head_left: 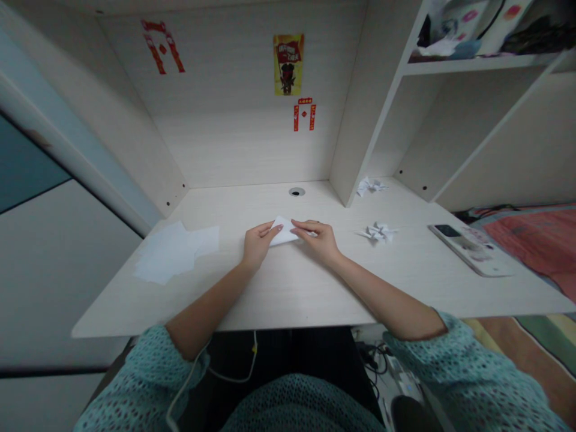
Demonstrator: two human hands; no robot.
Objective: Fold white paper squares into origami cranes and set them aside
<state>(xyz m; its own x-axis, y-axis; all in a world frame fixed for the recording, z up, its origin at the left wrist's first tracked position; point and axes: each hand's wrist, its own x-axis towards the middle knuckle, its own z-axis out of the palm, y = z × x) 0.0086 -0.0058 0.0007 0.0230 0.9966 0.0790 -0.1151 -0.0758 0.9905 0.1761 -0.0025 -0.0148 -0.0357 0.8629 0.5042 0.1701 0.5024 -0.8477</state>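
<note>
A folded white paper lies on the pale wood-grain desk, forming a pointed shape between my hands. My left hand pinches its left side, with the fingertips resting on the top fold. My right hand grips the right side, and its fingers cover that end of the paper. Both palms are low over the desk, and the wrists angle inward.
Loose white paper sheets lie at the desk's left. Folded paper figures and crumpled-looking paper sit to the right, beyond them a patterned phone-like device. Shelving rises at the back right; a red blanket lies beyond the desk.
</note>
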